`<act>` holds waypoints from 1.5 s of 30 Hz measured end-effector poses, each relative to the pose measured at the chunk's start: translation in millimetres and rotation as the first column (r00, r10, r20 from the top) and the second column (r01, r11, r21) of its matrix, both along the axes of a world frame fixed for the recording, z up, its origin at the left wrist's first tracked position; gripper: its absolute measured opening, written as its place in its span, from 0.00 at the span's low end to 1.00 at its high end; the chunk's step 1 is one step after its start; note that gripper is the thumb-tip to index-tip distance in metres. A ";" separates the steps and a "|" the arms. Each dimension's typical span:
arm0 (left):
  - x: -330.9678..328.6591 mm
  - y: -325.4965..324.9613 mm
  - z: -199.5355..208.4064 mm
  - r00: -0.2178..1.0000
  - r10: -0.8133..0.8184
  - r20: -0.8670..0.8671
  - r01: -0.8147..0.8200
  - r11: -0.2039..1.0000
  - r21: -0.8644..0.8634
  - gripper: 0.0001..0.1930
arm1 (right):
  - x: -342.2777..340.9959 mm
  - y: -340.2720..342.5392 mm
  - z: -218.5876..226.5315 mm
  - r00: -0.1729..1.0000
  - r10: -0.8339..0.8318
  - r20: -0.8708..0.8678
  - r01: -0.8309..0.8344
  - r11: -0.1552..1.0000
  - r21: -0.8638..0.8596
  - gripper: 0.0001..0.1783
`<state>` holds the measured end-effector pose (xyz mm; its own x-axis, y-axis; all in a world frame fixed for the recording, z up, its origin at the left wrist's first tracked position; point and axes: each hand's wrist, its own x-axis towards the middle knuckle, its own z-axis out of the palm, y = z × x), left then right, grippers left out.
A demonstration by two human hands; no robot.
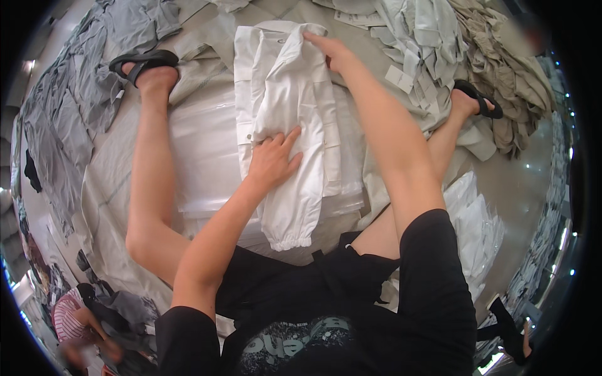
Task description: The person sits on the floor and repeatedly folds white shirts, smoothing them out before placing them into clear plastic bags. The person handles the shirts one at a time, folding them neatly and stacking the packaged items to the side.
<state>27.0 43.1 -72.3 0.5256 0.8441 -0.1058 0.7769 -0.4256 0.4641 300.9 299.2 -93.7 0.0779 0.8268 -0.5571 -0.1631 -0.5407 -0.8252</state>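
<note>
A pair of white trousers lies folded lengthwise between my legs, its waistband at the far end and a gathered elastic cuff near me. Side pockets show along both edges. My left hand rests flat on the middle of the trousers, its fingers spread. At the far right corner, my right hand has its fingers closed at the edge of the waistband; its lower fingers are partly hidden. Beneath the trousers is a pile of clear plastic bags.
Grey garments are heaped at the left. Pale garments with paper tags and beige garments lie at the far right. White plastic-wrapped pieces are beside my right leg. Another person is at the lower left.
</note>
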 end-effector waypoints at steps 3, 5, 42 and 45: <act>-5.9 7.2 -7.8 0.999 0.018 0.035 -0.020 0.998 0.064 0.35 | -17.2 -7.4 46.6 0.980 0.082 -0.182 -0.055 0.987 0.148 0.22; -9.6 18.5 -23.5 0.996 0.008 0.093 -0.026 0.979 0.202 0.35 | -24.0 -43.0 92.7 0.978 0.176 -0.109 -0.132 0.936 0.326 0.19; -115.0 29.8 -92.6 0.680 0.706 0.198 -0.583 0.684 -0.437 0.42 | -153.9 -301.3 2.6 0.535 -0.092 0.840 -0.467 0.796 0.385 0.45; -109.7 12.8 -77.0 0.712 0.696 0.096 -0.640 0.699 -0.320 0.48 | -159.8 -290.0 28.3 0.575 -0.121 0.809 -0.336 0.866 0.369 0.35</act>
